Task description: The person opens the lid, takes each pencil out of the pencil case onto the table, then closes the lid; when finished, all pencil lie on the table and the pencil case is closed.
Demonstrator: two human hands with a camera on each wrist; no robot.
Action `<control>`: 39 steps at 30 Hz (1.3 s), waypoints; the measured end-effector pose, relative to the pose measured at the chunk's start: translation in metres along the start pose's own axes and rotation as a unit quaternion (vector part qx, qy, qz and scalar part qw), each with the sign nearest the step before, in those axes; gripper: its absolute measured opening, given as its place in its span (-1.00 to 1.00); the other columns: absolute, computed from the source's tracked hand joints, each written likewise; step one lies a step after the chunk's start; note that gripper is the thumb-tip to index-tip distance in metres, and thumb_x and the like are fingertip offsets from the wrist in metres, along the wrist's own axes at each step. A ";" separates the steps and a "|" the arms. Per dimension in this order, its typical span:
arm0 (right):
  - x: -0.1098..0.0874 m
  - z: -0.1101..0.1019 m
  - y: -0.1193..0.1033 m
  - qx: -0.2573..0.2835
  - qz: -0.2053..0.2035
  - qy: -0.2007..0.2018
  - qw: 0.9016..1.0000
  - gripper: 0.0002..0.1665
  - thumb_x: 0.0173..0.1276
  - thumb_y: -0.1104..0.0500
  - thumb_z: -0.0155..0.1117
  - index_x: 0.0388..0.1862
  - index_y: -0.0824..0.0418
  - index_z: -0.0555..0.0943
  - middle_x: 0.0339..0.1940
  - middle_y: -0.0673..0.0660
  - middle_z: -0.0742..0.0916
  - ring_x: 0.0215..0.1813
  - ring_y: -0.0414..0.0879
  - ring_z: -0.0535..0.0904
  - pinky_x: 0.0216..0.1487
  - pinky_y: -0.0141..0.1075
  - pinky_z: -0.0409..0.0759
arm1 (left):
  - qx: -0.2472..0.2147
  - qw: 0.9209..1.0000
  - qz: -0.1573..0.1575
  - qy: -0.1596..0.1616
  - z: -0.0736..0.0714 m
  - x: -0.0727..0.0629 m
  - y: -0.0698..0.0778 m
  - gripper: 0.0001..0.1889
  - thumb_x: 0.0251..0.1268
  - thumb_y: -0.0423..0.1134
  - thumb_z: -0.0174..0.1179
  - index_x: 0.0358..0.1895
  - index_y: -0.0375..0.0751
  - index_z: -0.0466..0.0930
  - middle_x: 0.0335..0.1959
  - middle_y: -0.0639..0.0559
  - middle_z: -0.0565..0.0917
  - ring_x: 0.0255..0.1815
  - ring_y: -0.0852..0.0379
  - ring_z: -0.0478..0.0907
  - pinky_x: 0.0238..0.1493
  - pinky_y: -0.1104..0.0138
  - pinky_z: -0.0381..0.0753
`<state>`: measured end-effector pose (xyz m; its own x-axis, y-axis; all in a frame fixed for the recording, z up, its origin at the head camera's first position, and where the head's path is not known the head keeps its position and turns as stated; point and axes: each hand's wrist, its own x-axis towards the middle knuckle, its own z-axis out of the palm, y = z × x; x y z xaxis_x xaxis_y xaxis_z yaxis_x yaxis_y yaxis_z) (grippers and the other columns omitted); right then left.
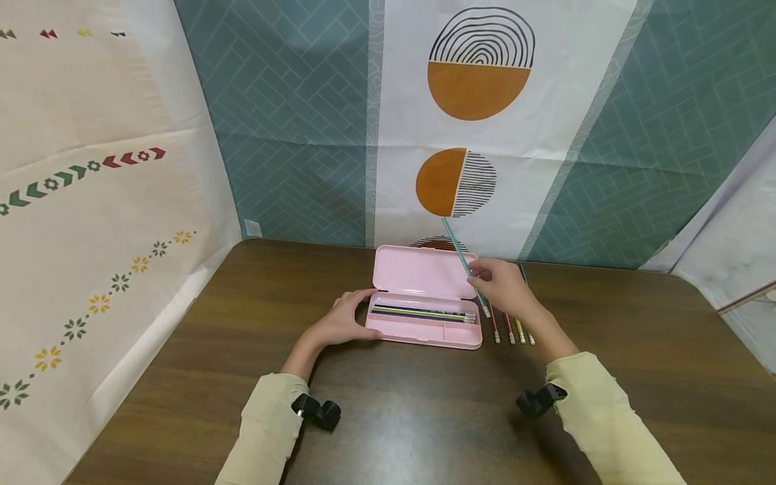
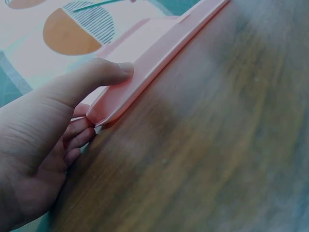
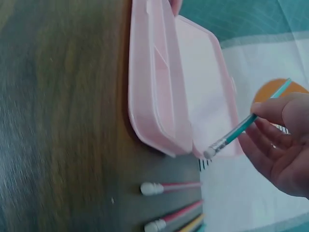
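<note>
A pink pencil case (image 1: pixel 412 331) lies open on the table, its lid (image 1: pixel 418 271) tilted back. Several dark and yellow pencils (image 1: pixel 421 312) lie in its long rear compartment. My left hand (image 1: pixel 347 320) holds the case's left end, thumb (image 2: pixel 116 72) over the front edge and the other fingers at the side. Above the case's right end, my right hand (image 1: pixel 500 285) pinches a teal pencil (image 3: pixel 244 126) between thumb and fingers. That pencil slants, its white eraser end (image 3: pixel 210 152) low toward the case and its other end raised.
Right of the case, several pencils lie side by side on the table, among them a red pencil (image 1: pixel 494 327) and a yellow pencil (image 1: pixel 519 329); the right hand partly hides them. The brown wooden table (image 1: pixel 412 417) meets a patterned cloth backdrop (image 1: pixel 297 135) behind the case.
</note>
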<state>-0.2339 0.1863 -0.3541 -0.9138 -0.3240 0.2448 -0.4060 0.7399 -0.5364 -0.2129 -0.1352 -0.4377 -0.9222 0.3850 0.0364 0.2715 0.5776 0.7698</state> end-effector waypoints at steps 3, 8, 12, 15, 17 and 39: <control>-0.002 -0.007 0.006 0.001 0.007 -0.002 1.000 -0.67 0.31 0.34 0.25 0.00 0.51 0.59 -0.19 0.36 0.71 -0.17 0.19 0.64 -0.14 0.03 0.57 | 0.001 1.000 -0.002 -0.001 0.000 0.000 0.000 -0.04 -0.14 -0.02 0.50 0.42 -0.21 0.27 0.31 -0.15 0.38 0.28 -0.10 0.21 0.25 -0.08 0.21; -0.008 -0.019 0.015 0.002 0.028 0.003 1.000 -0.66 0.34 0.33 0.21 0.03 0.51 0.57 -0.18 0.36 0.71 -0.19 0.18 0.64 -0.18 0.00 0.57 | 0.002 1.000 -0.001 -0.002 0.000 0.000 -0.001 -0.04 -0.14 -0.02 0.51 0.42 -0.20 0.27 0.32 -0.14 0.38 0.28 -0.10 0.20 0.25 -0.08 0.20; -0.013 -0.029 0.023 0.001 0.051 0.010 0.999 -0.64 0.36 0.33 0.18 0.08 0.52 0.54 -0.19 0.38 0.71 -0.24 0.16 0.64 -0.26 -0.06 0.57 | 0.002 1.000 0.001 -0.002 0.000 0.000 -0.001 -0.04 -0.14 -0.02 0.51 0.42 -0.21 0.27 0.31 -0.13 0.39 0.27 -0.09 0.21 0.25 -0.07 0.20; -0.017 -0.035 0.031 0.004 0.064 0.016 0.998 -0.64 0.37 0.34 0.15 0.09 0.53 0.53 -0.18 0.40 0.70 -0.27 0.15 0.64 -0.28 -0.11 0.57 | 0.002 1.000 0.003 -0.001 0.000 0.001 -0.001 -0.04 -0.14 -0.02 0.51 0.41 -0.21 0.28 0.30 -0.13 0.39 0.27 -0.09 0.22 0.25 -0.07 0.20; -0.020 -0.039 0.037 0.005 0.072 0.015 0.997 -0.64 0.37 0.35 0.14 0.08 0.54 0.52 -0.18 0.41 0.70 -0.28 0.15 0.65 -0.30 -0.12 0.59 | 0.003 1.000 0.004 0.000 0.000 0.001 -0.001 -0.04 -0.14 -0.02 0.51 0.41 -0.22 0.28 0.30 -0.13 0.40 0.27 -0.09 0.22 0.24 -0.07 0.20; -0.053 -0.049 0.100 -0.024 0.157 -0.058 0.986 -0.62 0.35 0.33 0.12 -0.02 0.68 0.48 -0.18 0.50 0.67 -0.44 0.09 0.69 -0.35 -0.13 0.62 | 0.000 1.000 0.000 0.000 0.001 0.000 -0.001 -0.04 -0.14 -0.02 0.51 0.41 -0.22 0.27 0.31 -0.16 0.38 0.28 -0.11 0.21 0.24 -0.09 0.21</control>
<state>-0.2261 0.3065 -0.3808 -0.9903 -0.1369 -0.0221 -0.1044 0.8410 -0.5308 -0.2131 -0.1351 -0.4394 -0.9223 0.3847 0.0363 0.2713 0.5779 0.7697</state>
